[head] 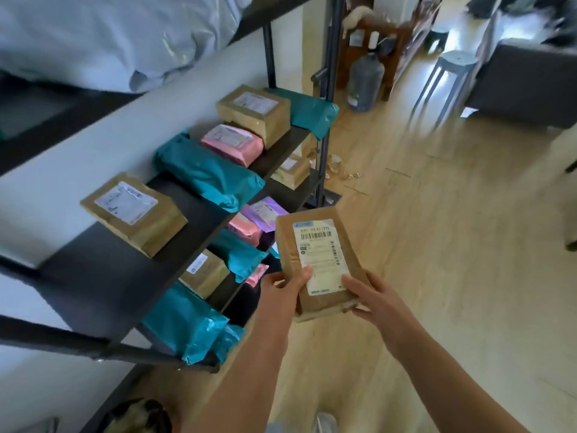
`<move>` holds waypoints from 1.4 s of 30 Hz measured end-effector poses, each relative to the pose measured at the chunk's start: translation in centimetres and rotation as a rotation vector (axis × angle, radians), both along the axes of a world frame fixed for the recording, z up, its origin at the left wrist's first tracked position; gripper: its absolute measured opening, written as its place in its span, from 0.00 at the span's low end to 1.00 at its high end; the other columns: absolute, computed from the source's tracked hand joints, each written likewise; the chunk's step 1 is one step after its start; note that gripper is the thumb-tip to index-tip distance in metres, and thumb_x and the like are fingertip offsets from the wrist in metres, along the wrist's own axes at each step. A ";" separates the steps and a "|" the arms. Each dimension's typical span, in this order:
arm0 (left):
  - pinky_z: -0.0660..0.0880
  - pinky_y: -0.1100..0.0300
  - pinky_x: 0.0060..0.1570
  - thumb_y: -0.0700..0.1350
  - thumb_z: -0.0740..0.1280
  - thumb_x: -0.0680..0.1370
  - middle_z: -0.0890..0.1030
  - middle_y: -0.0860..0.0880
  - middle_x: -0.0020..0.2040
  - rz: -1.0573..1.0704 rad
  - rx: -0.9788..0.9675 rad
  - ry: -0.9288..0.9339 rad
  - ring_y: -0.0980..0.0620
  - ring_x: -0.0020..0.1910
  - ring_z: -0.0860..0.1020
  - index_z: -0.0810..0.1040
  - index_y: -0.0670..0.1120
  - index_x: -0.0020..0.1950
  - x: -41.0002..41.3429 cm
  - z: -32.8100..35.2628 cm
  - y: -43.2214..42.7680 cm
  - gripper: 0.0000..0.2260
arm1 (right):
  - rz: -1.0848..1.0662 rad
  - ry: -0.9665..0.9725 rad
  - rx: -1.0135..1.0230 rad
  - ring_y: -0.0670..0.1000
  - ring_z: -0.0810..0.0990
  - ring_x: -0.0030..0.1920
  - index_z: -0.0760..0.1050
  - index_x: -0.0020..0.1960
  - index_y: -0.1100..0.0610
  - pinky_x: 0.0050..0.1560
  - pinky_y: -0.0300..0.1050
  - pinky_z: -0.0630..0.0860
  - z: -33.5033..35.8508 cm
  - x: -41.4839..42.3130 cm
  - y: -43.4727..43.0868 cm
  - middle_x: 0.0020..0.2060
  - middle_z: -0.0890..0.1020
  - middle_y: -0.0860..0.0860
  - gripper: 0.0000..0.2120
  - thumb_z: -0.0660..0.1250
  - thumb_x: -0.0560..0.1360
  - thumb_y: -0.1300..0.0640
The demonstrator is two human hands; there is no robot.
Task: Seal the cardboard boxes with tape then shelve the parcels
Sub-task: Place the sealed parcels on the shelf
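Left hand [282,289] grips the near left corner of a flat cardboard box [315,260]. Its thumb lies on top beside the white shipping label [321,254] and its fingers are curled underneath. Right hand [371,303] grips the near right corner the same way, with its thumb on the top face at the label's edge. I see the box held between them in the air, label up, far end pointing away from me, above the wooden floor [437,245].

Just left of the left hand stands a dark shelf rack [93,285]. On its top board, up and left of the hands, lie several parcels:
- a labelled brown box [134,214]
- a teal mailer bag [209,173]
- a pink mailer bag [232,143]
- a second brown box [254,114]
- another teal bag [307,112] at the far end

Directly left of the left hand, the lower parcels [240,254] crowd the boards beneath: teal, pink and purple bags and small brown boxes. I cannot count them.

Far beyond the right hand, blurred, are a large water bottle [365,82] and a grey stool [449,73].
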State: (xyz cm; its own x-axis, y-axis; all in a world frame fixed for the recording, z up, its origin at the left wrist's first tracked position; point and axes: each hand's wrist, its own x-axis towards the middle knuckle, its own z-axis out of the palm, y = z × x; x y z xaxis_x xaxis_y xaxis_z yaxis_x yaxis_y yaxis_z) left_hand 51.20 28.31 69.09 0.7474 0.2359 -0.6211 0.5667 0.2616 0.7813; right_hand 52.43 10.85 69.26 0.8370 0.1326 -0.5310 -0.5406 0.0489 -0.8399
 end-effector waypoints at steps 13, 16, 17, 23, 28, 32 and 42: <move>0.79 0.47 0.57 0.66 0.76 0.61 0.84 0.49 0.52 0.123 0.102 -0.038 0.48 0.51 0.83 0.72 0.51 0.60 23.2 2.6 2.8 0.34 | 0.065 -0.075 -0.027 0.48 0.84 0.50 0.75 0.61 0.50 0.52 0.43 0.78 4.0 24.3 4.0 0.49 0.86 0.49 0.16 0.72 0.75 0.50; 0.79 0.47 0.57 0.60 0.76 0.68 0.83 0.47 0.54 0.122 0.096 -0.078 0.48 0.52 0.83 0.70 0.49 0.61 27.6 3.7 2.8 0.28 | 0.072 -0.087 -0.023 0.49 0.83 0.51 0.75 0.56 0.48 0.56 0.47 0.78 4.8 28.6 3.7 0.50 0.85 0.49 0.11 0.72 0.75 0.50; 0.80 0.48 0.56 0.60 0.76 0.68 0.83 0.47 0.54 0.107 0.093 -0.089 0.48 0.51 0.83 0.70 0.48 0.61 28.7 4.1 2.7 0.29 | 0.069 -0.095 -0.022 0.49 0.83 0.51 0.75 0.56 0.48 0.55 0.47 0.78 5.1 29.8 3.4 0.51 0.85 0.50 0.11 0.72 0.75 0.51; 0.82 0.50 0.49 0.63 0.77 0.55 0.84 0.50 0.56 0.086 0.147 -0.223 0.51 0.50 0.84 0.73 0.49 0.65 36.3 6.3 0.7 0.42 | 0.118 -0.133 0.002 0.50 0.85 0.51 0.73 0.64 0.55 0.49 0.44 0.79 6.4 39.4 0.8 0.54 0.85 0.54 0.17 0.69 0.77 0.59; 0.79 0.51 0.55 0.52 0.80 0.66 0.81 0.51 0.57 0.214 0.200 -0.266 0.52 0.55 0.81 0.72 0.49 0.64 41.4 8.9 -3.1 0.31 | 0.231 -0.222 0.034 0.51 0.86 0.50 0.71 0.65 0.57 0.53 0.48 0.80 7.7 46.8 -2.4 0.51 0.86 0.53 0.17 0.67 0.77 0.62; 0.77 0.61 0.46 0.50 0.79 0.68 0.78 0.54 0.58 0.285 0.252 -0.336 0.56 0.54 0.79 0.69 0.50 0.64 43.8 12.3 -6.9 0.30 | 0.296 -0.316 0.019 0.52 0.84 0.55 0.70 0.68 0.51 0.59 0.54 0.80 10.2 51.2 -5.3 0.56 0.84 0.51 0.27 0.71 0.70 0.54; 0.77 0.62 0.44 0.59 0.74 0.69 0.78 0.56 0.56 0.411 0.431 -0.530 0.58 0.51 0.79 0.68 0.55 0.60 46.5 22.4 -8.1 0.25 | 0.384 -0.544 0.155 0.45 0.84 0.52 0.74 0.62 0.45 0.60 0.51 0.78 20.0 56.1 -4.2 0.50 0.85 0.42 0.13 0.68 0.78 0.52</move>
State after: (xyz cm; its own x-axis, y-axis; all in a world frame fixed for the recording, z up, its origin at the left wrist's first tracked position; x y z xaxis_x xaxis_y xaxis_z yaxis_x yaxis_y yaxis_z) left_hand 97.70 20.19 91.47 0.7187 0.6953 0.0015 0.0150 -0.0177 0.9997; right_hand 108.57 6.67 89.26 0.8577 0.5141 0.0013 -0.0461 0.0794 -0.9958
